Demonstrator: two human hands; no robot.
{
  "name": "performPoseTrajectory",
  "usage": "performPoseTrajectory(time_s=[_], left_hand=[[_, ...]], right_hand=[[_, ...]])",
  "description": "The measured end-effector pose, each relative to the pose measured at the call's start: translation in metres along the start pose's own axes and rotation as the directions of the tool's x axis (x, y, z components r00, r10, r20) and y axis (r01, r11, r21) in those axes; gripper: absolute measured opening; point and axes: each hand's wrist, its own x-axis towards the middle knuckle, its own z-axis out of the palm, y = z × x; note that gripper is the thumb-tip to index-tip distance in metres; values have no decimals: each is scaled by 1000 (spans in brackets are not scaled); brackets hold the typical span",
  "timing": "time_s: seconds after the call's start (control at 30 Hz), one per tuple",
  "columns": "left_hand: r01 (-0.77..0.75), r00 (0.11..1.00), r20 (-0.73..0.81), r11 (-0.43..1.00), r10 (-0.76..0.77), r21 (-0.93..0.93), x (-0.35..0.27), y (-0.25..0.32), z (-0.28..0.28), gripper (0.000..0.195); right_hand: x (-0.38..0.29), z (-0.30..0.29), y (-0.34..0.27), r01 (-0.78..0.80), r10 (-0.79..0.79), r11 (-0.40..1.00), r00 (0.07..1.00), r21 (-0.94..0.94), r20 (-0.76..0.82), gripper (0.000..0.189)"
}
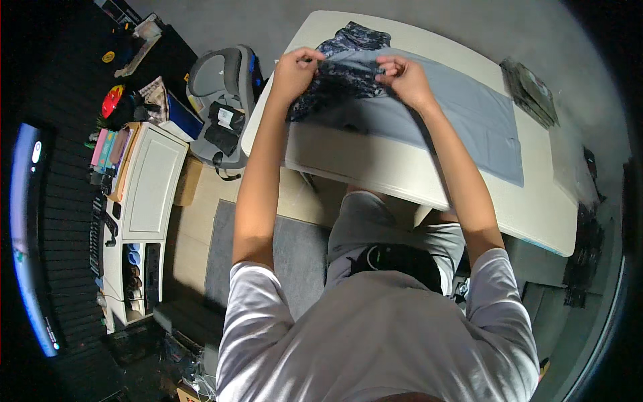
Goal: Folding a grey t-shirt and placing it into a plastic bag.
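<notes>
A dark garment with a mottled blue-grey print (359, 37) lies near the far left of a white table (542, 201). Part of it is raised and blurred. My left hand (294, 75) pinches the raised cloth on the left, thumb against fingers. On the right, my right hand (406, 83) grips the same cloth between thumb and fingertips. Under the garment, a flat grey-blue cloth (467, 110) stretches toward the table's right side. Both forearms reach over the near edge, and a shadow falls across the tabletop between them.
Folded items in clear plastic (530, 93) sit on the far right edge. Left of the table is a grey padded seat (216, 75) bearing a dark packet (226, 125). A white cabinet (150, 181) stands farther left, beside a lit screen (27, 241).
</notes>
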Motion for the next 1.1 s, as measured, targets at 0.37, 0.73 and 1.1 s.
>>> performPoseTrajectory(time_s=[0.37, 0.73, 1.1], left_hand=[[-266, 964, 51, 936, 261, 231, -80, 6, -6, 27], [-148, 982, -19, 829, 188, 539, -54, -14, 24, 22], [-173, 985, 131, 681, 113, 712, -76, 21, 29, 49]], right_hand=[[-60, -1, -29, 378, -311, 881, 916, -284, 254, 15], [-27, 12, 25, 294, -223, 829, 954, -476, 201, 29], [-39, 14, 13, 466, -386, 731, 885, -498, 261, 31]])
